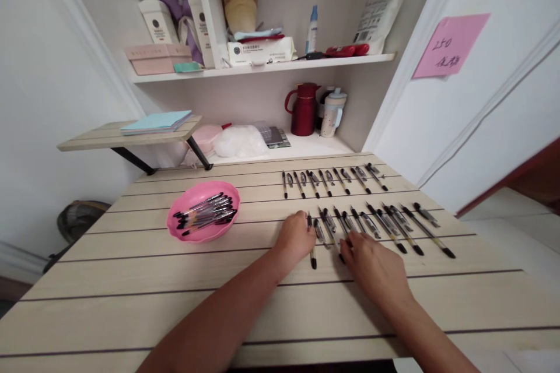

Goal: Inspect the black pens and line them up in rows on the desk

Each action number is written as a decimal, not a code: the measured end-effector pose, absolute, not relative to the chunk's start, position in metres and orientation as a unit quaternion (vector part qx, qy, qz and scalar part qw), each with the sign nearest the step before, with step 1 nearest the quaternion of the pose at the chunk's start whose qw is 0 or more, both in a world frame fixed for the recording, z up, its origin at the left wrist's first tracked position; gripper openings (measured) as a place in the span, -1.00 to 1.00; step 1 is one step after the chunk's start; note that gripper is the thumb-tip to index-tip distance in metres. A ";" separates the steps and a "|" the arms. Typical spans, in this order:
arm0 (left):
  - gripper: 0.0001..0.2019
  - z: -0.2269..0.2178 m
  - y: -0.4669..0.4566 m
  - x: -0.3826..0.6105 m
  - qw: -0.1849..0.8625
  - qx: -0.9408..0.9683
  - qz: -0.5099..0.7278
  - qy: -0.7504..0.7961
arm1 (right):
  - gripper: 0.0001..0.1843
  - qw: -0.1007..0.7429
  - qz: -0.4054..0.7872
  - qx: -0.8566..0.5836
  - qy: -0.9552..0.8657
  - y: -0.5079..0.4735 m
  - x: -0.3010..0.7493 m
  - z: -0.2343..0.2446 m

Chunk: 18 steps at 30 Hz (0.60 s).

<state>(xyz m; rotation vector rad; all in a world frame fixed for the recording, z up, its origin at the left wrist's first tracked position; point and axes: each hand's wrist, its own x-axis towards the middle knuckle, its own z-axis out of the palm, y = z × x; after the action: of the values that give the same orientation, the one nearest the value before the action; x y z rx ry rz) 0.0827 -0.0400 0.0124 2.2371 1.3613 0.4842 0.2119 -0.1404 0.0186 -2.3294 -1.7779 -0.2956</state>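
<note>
Two rows of black pens and loose caps lie on the pale slatted table (131,280): a far row (332,179) and a near row (394,224). My left hand (295,239) rests knuckles-up at the left end of the near row, fingers curled against the leftmost pen (311,242). My right hand (371,265) lies just right of it, fingertips on a pen and cap at about the row's third place. What the fingers pinch is hidden. A pink bowl (203,232) holding several more pens sits to the left.
Behind the table is an alcove with a red jug (303,109), a cup (332,112), a plastic bag (240,141) and a shelf of bottles, boxes and a plush toy. A small raised shelf (126,134) carries blue notebooks. A pink note (450,45) hangs on the right wall.
</note>
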 end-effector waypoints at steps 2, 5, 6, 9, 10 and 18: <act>-0.72 0.012 -0.040 0.083 0.238 0.818 0.172 0.494 | -0.71 0.104 -0.098 -0.794 -0.591 -0.146 0.217 0.016; -0.73 0.011 -0.040 0.083 0.240 0.822 0.171 0.487 | -0.71 0.108 -0.096 -0.791 -0.594 -0.149 0.215 0.012; -0.73 0.011 -0.040 0.084 0.240 0.822 0.173 0.486 | -0.71 0.108 -0.097 -0.788 -0.599 -0.149 0.214 0.011; -0.72 0.009 -0.040 0.084 0.235 0.822 0.187 0.483 | -0.71 0.105 -0.102 -0.779 -0.610 -0.146 0.209 0.010; -0.72 0.009 -0.040 0.084 0.234 0.823 0.190 0.482 | -0.71 0.103 -0.103 -0.777 -0.613 -0.145 0.207 0.009; -0.76 0.007 -0.039 0.086 0.231 0.827 0.185 0.478 | -0.75 0.110 -0.095 -0.774 -0.616 -0.148 0.205 0.008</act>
<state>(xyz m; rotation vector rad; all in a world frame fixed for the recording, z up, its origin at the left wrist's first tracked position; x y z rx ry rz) 0.0858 -0.0390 0.0067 2.2745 1.3141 0.5083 0.2048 -0.1478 0.0083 -2.2744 -1.8105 -0.2783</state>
